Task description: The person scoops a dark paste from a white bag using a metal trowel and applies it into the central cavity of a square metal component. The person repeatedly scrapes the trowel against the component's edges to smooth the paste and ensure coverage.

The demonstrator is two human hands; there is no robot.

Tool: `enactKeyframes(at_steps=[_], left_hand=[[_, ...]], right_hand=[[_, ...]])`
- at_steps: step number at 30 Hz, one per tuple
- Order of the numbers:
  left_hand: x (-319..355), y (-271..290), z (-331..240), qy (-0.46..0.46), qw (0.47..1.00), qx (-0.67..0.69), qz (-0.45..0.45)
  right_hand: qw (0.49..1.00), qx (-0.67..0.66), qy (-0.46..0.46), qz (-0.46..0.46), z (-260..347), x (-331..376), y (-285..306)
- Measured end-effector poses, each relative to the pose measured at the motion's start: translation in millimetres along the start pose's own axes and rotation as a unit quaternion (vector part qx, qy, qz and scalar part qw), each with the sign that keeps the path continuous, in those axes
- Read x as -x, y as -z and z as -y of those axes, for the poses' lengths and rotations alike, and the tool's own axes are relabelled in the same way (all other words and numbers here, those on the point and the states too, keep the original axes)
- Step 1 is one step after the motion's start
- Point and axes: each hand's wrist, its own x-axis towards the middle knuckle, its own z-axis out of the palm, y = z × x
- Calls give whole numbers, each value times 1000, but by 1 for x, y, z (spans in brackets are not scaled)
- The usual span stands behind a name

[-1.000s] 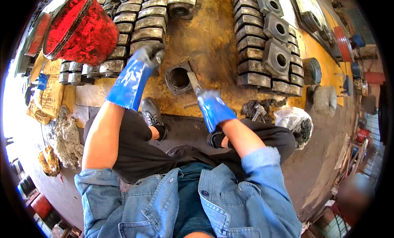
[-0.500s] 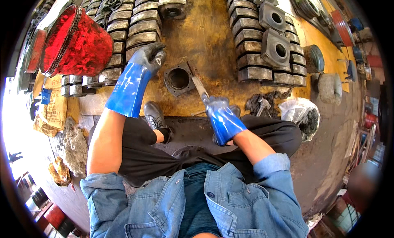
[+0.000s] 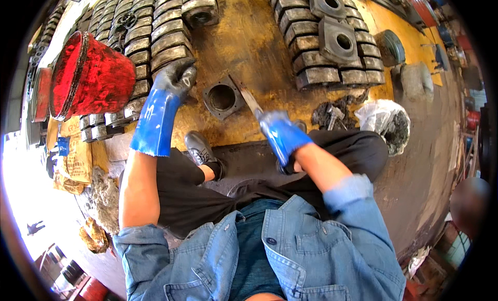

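Note:
A square metal casting (image 3: 223, 97) with a round hole lies on the rusty yellow floor in front of me. My right hand (image 3: 280, 131), in a blue glove, grips a flat metal blade tool (image 3: 248, 98) whose tip points at the casting's right edge. My left hand (image 3: 174, 79), in a blue and grey glove, rests on the end of a row of grey metal blocks (image 3: 161, 39) just left of the casting. My shoes (image 3: 199, 148) sit below it.
A red bucket (image 3: 91, 78) lies on its side at the left. More grey blocks and square castings (image 3: 327, 42) are stacked at the right. A plastic bag of dark debris (image 3: 386, 122) and a small hammer (image 3: 334, 114) lie near my right knee.
The view has shifted slightly, so everything sits lower in the picture. My right hand has drawn the blade tool a little back toward me; my left hand stays on the block row.

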Motion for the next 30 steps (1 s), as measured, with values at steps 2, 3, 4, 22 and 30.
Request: enactKeyframes(at_steps=[2, 3, 4, 22, 30], left_hand=[[-3, -11, -9, 12, 999, 31, 12], [1, -12, -13, 21, 1000, 8, 7], [4, -12, -16, 31, 999, -15, 1], [5, -6, -15, -4, 995, 99, 17], [10, 2, -7, 11, 999, 47, 11]], right_hand=[[999, -4, -30, -13, -18, -26, -2], [1000, -11, -24, -4, -18, -30, 1], [1000, -18, -17, 4, -18, -31, 2], [994, -52, -45, 85, -5, -54, -10], [995, 16, -24, 92, 3, -39, -2]])
